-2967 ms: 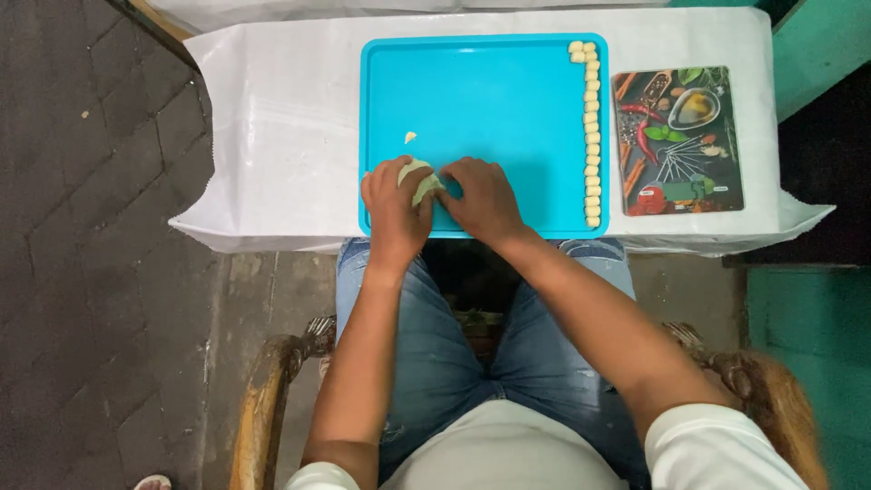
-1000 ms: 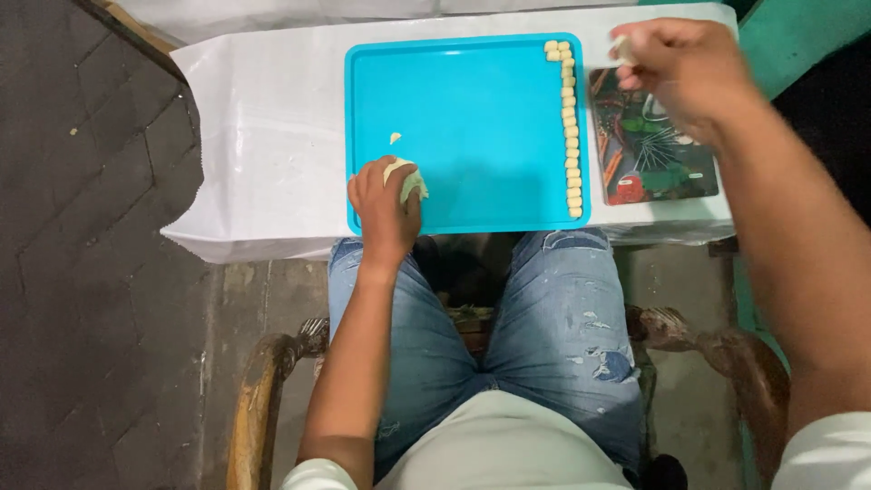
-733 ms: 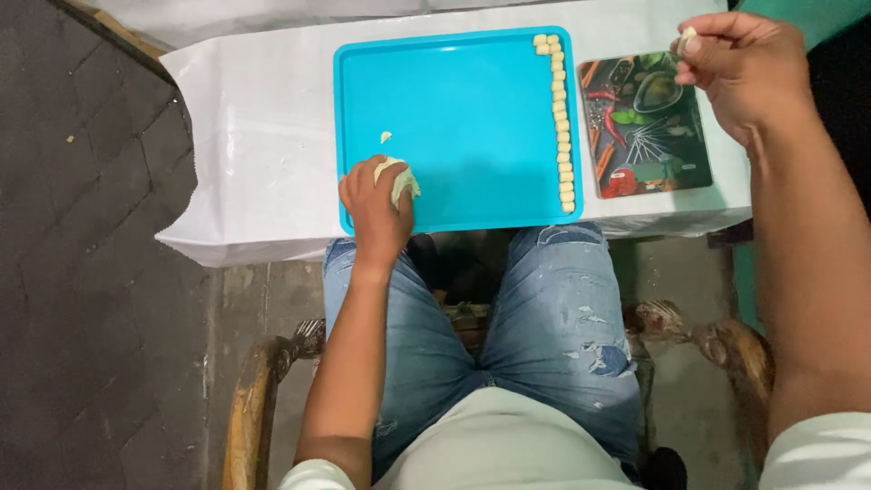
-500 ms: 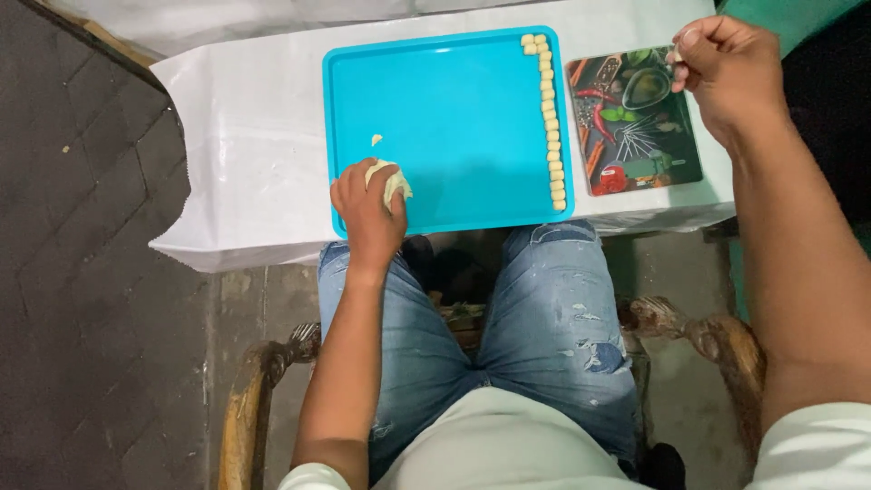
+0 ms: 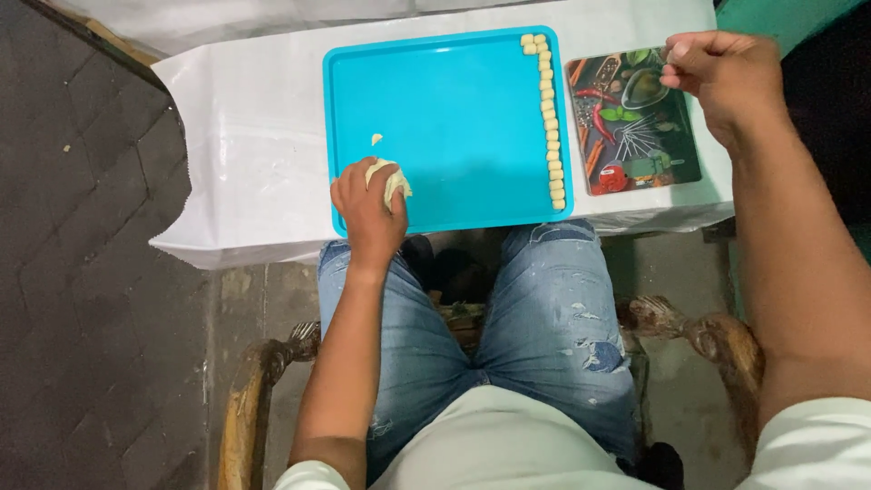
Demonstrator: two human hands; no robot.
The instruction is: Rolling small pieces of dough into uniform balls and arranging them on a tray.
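Note:
My left hand (image 5: 367, 201) rests on the near left corner of a turquoise tray (image 5: 454, 118) and is closed around a pale lump of dough (image 5: 394, 184). My right hand (image 5: 726, 77) hovers over the far right corner of a small board printed with vegetables and spices (image 5: 632, 120), its fingers pinched together; whether a bit of dough sits between them I cannot tell. A row of small dough pieces (image 5: 549, 118) runs down the tray's right edge. One loose dough scrap (image 5: 376, 139) lies on the tray just beyond my left hand.
The tray and board lie on a narrow table under a white plastic sheet (image 5: 245, 136). I sit on a wooden chair (image 5: 249, 399) with my knees under the table. Dark paving stones (image 5: 82, 272) lie to the left.
Three seconds ago both hands worked the dough together at the tray's near edge. My right hand has since gone out to the right, over the printed board. My left hand stayed with the dough.

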